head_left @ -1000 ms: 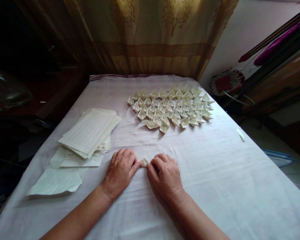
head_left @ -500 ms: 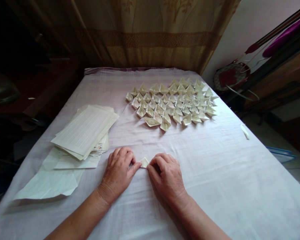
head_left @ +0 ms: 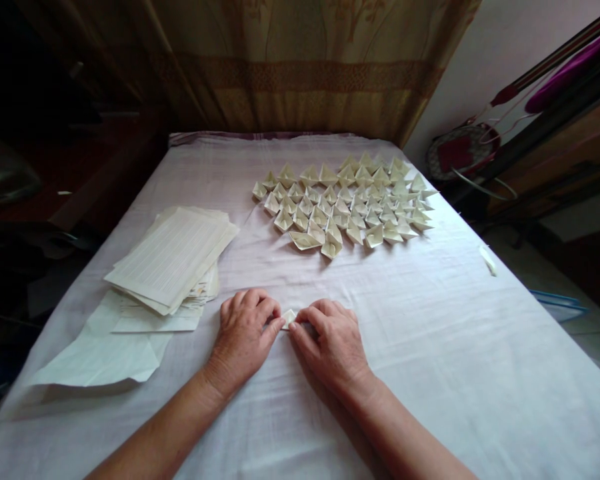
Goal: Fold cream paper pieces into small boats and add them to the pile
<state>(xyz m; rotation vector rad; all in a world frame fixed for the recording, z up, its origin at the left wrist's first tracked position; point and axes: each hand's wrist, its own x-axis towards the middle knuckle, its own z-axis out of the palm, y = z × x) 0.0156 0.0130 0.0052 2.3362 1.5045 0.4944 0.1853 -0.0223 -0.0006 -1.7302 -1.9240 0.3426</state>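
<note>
Between my two hands is a small folded piece of paper (head_left: pixel 289 319), pale and pointed at the top, low over the cloth. My left hand (head_left: pixel 247 330) pinches its left corner with thumb and forefinger. On the other side, my right hand (head_left: pixel 331 339) grips the right corner the same way. The fingertips cover much of the paper's edges. Beyond the hands, several folded paper boats (head_left: pixel 330 212) stand close together in rows.
A stack of printed paper sheets (head_left: pixel 173 257) lies at the left, over a loose curled sheet (head_left: pixel 100 357). White cloth (head_left: pixel 430 360) covers the table. A paper scrap (head_left: pixel 488 260) rests near the right edge. A patterned curtain (head_left: pixel 280 73) hangs behind the far edge.
Both hands have drawn slightly closer together over the folded paper, so less of it shows. The view has shifted a little; the boats and the stack stay where they were.
</note>
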